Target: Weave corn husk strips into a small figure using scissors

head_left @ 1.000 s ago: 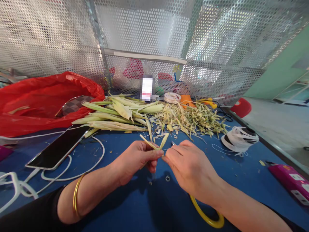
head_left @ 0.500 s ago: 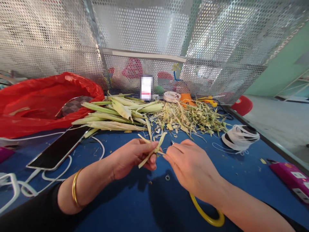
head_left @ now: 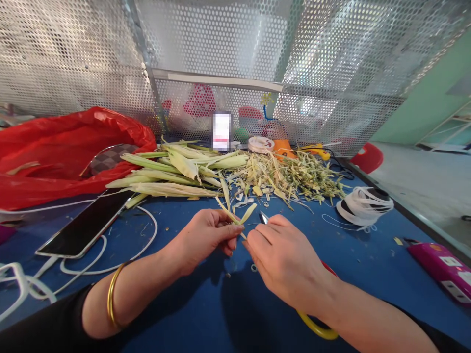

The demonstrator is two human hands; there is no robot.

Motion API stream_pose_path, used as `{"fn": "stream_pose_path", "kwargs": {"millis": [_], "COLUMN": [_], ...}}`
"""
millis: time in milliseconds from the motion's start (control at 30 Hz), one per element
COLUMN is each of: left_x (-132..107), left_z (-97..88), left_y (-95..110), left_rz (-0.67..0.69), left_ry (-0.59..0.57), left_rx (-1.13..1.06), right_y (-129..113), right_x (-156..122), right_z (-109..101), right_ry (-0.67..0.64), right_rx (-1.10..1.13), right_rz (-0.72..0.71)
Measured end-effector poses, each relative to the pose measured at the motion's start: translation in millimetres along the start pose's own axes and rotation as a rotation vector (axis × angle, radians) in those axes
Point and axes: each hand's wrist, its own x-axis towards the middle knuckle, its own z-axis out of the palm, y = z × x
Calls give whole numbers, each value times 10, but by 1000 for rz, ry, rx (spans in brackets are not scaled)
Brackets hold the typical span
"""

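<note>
My left hand (head_left: 206, 235) pinches a thin yellow-green leaf strip (head_left: 237, 216) just above the blue table (head_left: 176, 304). My right hand (head_left: 281, 257) is closed and meets it from the right, fingertips on the same strip, with a small metal blade tip (head_left: 263, 217) sticking out above its fingers. A yellow ring-shaped handle (head_left: 318, 329) shows under my right wrist. A gold bangle (head_left: 111, 301) sits on my left forearm.
Whole green stalks (head_left: 169, 174) and a heap of trimmed scraps (head_left: 294, 179) lie behind my hands. A red plastic bag (head_left: 55, 152), a phone (head_left: 86, 223) with white cable, a spool of white string (head_left: 364, 206) and a pink device (head_left: 441, 269) surround them. Perforated metal screens close the back.
The strip has turned in my left fingers, from hanging down to pointing up. Both hands stayed together at the same spot, shifting slightly left.
</note>
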Motion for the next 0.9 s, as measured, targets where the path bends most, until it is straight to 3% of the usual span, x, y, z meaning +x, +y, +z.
{"fn": "stream_pose_path", "kwargs": {"millis": [233, 400, 567, 733, 900], "left_x": [61, 43, 17, 21, 18], "left_z": [-37, -65, -129, -141, -51], "left_y": [-42, -13, 44, 48, 9], "left_rz": [-12, 14, -3, -54, -79], "left_ry": [38, -26, -78, -96, 3], "left_rx": [-33, -23, -22, 3, -20], "right_y": [-45, -39, 138, 200, 117], "right_x": [5, 24, 48, 59, 60], "right_z": [36, 25, -33, 72, 110], "right_ry": [18, 34, 245, 48, 40], "right_rx": [-10, 137, 151, 198, 157], "right_rz": [-24, 37, 199, 191, 160]}}
